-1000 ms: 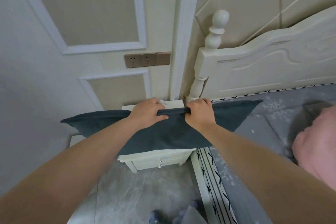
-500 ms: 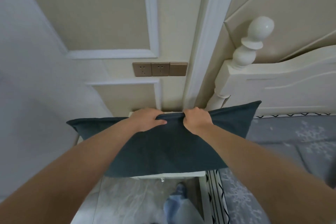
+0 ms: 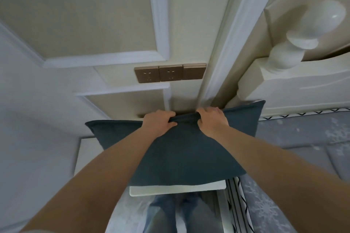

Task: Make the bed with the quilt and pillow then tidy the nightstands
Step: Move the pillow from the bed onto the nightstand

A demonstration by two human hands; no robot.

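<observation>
A dark blue-grey pillow (image 3: pixel 181 157) hangs in front of me above the white nightstand (image 3: pixel 176 189). My left hand (image 3: pixel 158 122) and my right hand (image 3: pixel 212 121) both grip its bunched top edge, close together. The pillow covers most of the nightstand top; only the front edge and a strip at the left show. The bed with a grey snowflake-patterned cover (image 3: pixel 303 153) lies at the right, below the cream headboard (image 3: pixel 303 89).
A panelled wall with three bronze sockets (image 3: pixel 169 73) is straight ahead. The rounded bedpost (image 3: pixel 310 30) rises at the upper right. My legs in jeans (image 3: pixel 181 213) stand on the grey floor between the left wall and the bed's side.
The view has come closer to the wall and nightstand and tilted down. Both hands keep their grip on the pillow's top edge, which now hangs lower over the nightstand.
</observation>
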